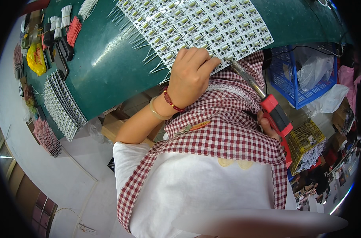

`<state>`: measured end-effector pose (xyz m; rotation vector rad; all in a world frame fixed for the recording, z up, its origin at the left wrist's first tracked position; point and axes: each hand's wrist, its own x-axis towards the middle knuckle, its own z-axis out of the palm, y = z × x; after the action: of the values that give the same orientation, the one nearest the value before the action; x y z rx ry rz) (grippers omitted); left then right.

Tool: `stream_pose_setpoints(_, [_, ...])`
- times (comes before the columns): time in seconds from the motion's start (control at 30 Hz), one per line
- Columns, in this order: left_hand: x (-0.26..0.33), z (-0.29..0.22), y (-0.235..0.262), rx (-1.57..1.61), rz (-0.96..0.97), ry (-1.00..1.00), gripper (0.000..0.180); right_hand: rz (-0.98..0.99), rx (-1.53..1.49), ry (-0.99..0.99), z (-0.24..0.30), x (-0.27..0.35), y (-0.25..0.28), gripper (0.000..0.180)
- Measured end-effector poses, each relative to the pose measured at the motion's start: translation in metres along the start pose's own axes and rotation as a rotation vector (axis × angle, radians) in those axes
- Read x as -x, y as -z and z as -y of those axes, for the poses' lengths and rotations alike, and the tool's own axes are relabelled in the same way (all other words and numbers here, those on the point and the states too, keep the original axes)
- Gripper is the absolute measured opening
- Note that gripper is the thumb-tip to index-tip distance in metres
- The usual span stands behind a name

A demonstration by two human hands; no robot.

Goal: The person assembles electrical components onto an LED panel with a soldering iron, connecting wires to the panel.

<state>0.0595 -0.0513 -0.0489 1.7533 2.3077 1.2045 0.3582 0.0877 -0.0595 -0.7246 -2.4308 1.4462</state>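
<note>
A large white panel of small circuit boards (238,27) lies on the green table, with thin white wires (138,39) sticking out along its left side. My left hand (190,70) rests over the panel's near edge, fingers curled and thumb and forefinger pinched together; whatever is between them is too small or hidden to make out. My right hand (268,127), partly hidden behind the tool, is closed round the red and black handle of a soldering iron (276,113). Its metal tip points at the near edge of the panel, close beside my left fingertips.
On the green table (105,83) to the left lie stacked board panels (61,104), bundles of white and red wires (73,31), a yellow bag (36,59) and tools. A blue crate (285,79) with plastic bags and a yellow basket (305,139) stand at right.
</note>
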Motion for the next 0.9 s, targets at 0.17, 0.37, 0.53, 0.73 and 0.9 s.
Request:
stream_pose_setpoints(0.17, [0.0,0.0,-0.002,-0.008,-0.002,-0.01,0.026,0.026,-0.041,0.007,0.017,-0.013,0.001,0.023])
stream_pose_setpoints(0.37, [0.001,0.001,-0.002,-0.036,-0.011,-0.023,0.025,0.022,0.232,-0.117,-0.02,0.019,0.003,0.016])
stream_pose_setpoints(0.53, [0.001,0.001,-0.003,-0.046,-0.006,-0.026,0.025,0.016,0.059,-0.015,-0.009,0.007,0.003,0.015])
stream_pose_setpoints(0.73, [0.002,-0.002,0.0,-0.057,-0.01,-0.027,0.027,0.006,-0.033,-0.118,-0.005,0.008,0.004,0.023])
stream_pose_setpoints(0.9, [0.002,-0.008,0.017,-0.132,0.048,0.058,0.028,-0.154,-0.521,-0.183,0.025,-0.022,-0.007,0.061])
